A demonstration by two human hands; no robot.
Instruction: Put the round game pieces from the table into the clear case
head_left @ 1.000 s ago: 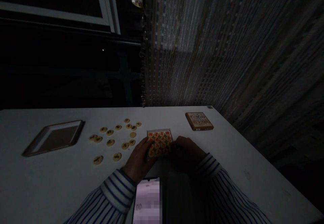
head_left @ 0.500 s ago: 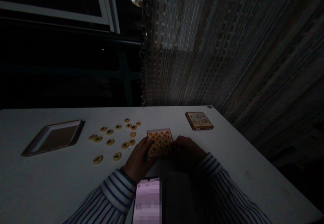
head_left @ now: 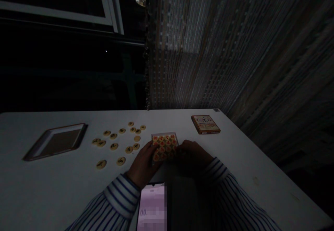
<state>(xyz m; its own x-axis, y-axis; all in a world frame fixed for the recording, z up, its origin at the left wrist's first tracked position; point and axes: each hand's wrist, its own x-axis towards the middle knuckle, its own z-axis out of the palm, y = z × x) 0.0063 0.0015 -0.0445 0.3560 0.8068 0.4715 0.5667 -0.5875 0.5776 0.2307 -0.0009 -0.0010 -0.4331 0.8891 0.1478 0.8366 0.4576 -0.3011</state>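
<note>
A small open box [head_left: 165,136] packed with round pale game pieces marked in red sits on the white table [head_left: 52,189] in front of me. My left hand [head_left: 143,164] curls against the box's left side and my right hand [head_left: 193,155] rests against its right side, both sleeves striped. Several loose round pieces with dark marks [head_left: 114,146] lie scattered to the left of the box. The scene is very dim, and the fingertips at the box are hard to make out.
An open shallow box lid or tray [head_left: 56,142] lies at the far left. A small orange-edged box [head_left: 205,124] sits at the back right. A lit phone screen [head_left: 152,208] lies between my forearms. A beaded curtain [head_left: 221,49] hangs behind the table.
</note>
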